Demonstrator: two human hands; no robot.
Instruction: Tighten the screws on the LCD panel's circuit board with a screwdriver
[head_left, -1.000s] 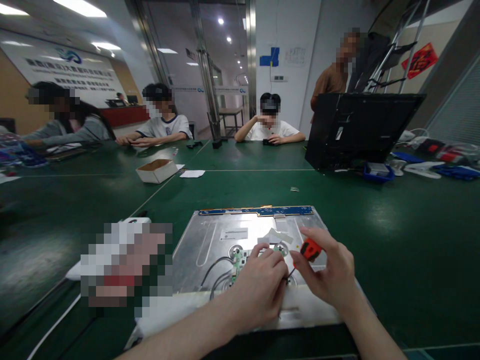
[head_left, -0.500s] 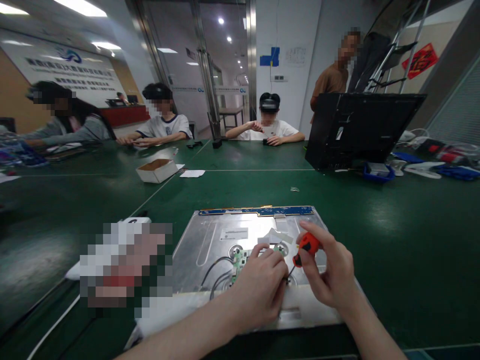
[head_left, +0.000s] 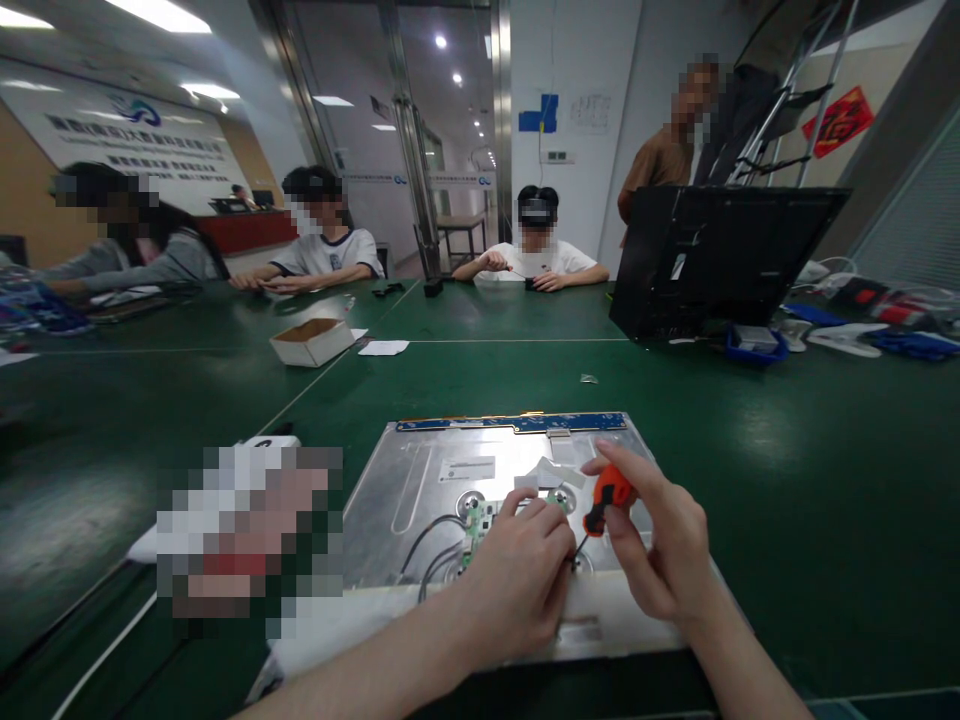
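A silver metal display panel (head_left: pixel 420 462) lies flat in front of me, a blue circuit strip (head_left: pixel 585 422) along its far edge. My right hand (head_left: pixel 667 535) grips the orange-and-black handle of a screwdriver (head_left: pixel 609 492) between thumb and fingers. The tool's thin shaft slants down and left to the panel, ending beside the fingertips of my left hand (head_left: pixel 521 570). That left hand rests curled over a green circuit board (head_left: pixel 478 522); whatever its fingers pinch is hidden beneath it. Black cables (head_left: pixel 424 535) run out from the board's left side.
Left of the panel, a pixelated area covers part of a white object (head_left: pixel 274 442) with cables. An open white box (head_left: pixel 311 345) and paper (head_left: pixel 384 348) lie farther off. A large black monitor (head_left: pixel 720 265) stands back right, near a blue tray (head_left: pixel 756 345). Several people sit across the green table (head_left: pixel 825 480).
The screwdriver handle has turned slightly in my right hand, whose fingers and thumb have shifted around it. My left hand stays in place. Across the table, a person's raised hand has lowered.
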